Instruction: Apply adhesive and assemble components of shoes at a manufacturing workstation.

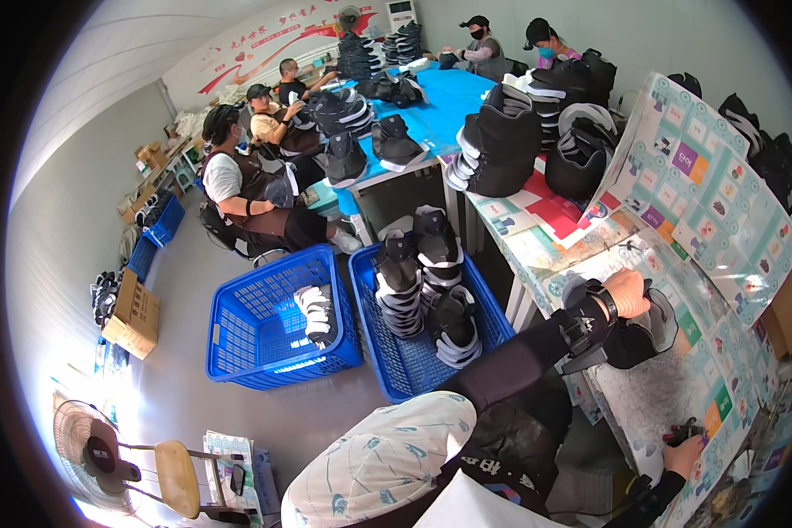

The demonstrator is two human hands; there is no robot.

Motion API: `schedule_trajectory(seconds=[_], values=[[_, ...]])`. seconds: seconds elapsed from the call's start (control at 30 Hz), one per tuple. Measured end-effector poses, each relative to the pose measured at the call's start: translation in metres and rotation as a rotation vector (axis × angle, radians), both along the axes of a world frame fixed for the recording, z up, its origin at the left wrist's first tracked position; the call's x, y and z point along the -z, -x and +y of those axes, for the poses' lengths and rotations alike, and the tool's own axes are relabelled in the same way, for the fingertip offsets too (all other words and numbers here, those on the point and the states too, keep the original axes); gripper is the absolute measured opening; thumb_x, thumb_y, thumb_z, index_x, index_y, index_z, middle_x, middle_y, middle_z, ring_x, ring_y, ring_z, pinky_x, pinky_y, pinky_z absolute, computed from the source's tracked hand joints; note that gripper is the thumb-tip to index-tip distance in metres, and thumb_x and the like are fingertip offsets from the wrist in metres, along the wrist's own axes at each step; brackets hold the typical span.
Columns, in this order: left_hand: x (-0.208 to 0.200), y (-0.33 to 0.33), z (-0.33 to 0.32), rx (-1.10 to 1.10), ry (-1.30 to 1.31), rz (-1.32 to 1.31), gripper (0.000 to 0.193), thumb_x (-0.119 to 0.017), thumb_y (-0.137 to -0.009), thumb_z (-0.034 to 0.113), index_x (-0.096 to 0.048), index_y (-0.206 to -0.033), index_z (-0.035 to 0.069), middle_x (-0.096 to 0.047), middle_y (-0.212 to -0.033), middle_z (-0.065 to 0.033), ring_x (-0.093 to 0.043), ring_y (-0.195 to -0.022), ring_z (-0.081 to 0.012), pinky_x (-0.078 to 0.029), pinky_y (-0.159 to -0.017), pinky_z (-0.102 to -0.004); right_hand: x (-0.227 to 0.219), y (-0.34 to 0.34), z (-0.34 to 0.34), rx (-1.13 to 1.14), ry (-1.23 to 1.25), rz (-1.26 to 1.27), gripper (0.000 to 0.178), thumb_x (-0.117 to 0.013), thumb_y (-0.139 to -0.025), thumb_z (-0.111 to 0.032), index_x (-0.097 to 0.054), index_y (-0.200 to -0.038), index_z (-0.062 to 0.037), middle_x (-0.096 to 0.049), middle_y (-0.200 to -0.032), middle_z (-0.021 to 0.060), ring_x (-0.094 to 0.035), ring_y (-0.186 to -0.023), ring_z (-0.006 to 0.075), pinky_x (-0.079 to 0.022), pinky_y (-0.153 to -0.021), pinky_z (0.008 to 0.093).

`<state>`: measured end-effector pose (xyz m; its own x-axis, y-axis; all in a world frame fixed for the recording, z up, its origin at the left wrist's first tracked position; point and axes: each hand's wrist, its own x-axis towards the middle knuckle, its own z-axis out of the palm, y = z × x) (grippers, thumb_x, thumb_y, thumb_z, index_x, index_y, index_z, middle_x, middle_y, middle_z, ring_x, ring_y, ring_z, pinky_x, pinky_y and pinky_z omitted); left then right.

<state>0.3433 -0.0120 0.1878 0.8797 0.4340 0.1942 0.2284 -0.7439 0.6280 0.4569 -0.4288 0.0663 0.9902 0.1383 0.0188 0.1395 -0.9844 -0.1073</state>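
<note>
My left hand [625, 294], with a black band round the wrist, is closed on a black-and-grey shoe upper [629, 341] at the near part of the paper-covered worktable [642, 387]. Its fingertips are partly hidden by the upper. Lower right, my right hand [683, 458] has its fingers round a small dark tool [683, 433] with a touch of red, whose exact kind is too small to make out. The tool is apart from the upper, close to the table surface.
Two blue baskets [277, 374] stand left of the table, with stacked shoe uppers [453, 326] inside. More stacked uppers [500, 141] rise at the table's far end. A raised patterned sheet [678, 189] borders the right. Several people sit round a blue-topped table [453, 92]. A fan [97, 453] stands lower left.
</note>
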Motion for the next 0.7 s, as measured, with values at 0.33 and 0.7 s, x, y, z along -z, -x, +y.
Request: schedule_trajectory(seconds=[0.33,0.7], values=[[0.005,0.005,0.025,-0.048,0.329,0.035,0.047,-0.071,-0.084,0.038,-0.074,-0.095,-0.008,-0.074,-0.093,-0.0290,-0.073,-0.092,-0.0411,-0.058,-0.084,-0.0454,0.000,-0.001,0.010,0.122,0.104,-0.046,0.056,-0.072,-0.081,-0.010,-0.045,-0.127,0.0066,-0.052,-0.132,0.0296,-0.059,-0.120,0.0458,-0.050,-0.105,0.0509],[0.017,0.003,0.027,-0.055,0.328,-0.060,0.047,-0.071,-0.082,0.038,-0.074,-0.092,-0.008,-0.074,-0.092,-0.0296,-0.074,-0.090,-0.0413,-0.058,-0.082,-0.0460,0.026,-0.049,-0.051,0.093,-0.196,-0.119,0.042,-0.055,-0.091,-0.008,-0.056,-0.130,0.0063,-0.065,-0.118,0.0281,-0.061,-0.100,0.0513,-0.050,-0.085,0.0571]])
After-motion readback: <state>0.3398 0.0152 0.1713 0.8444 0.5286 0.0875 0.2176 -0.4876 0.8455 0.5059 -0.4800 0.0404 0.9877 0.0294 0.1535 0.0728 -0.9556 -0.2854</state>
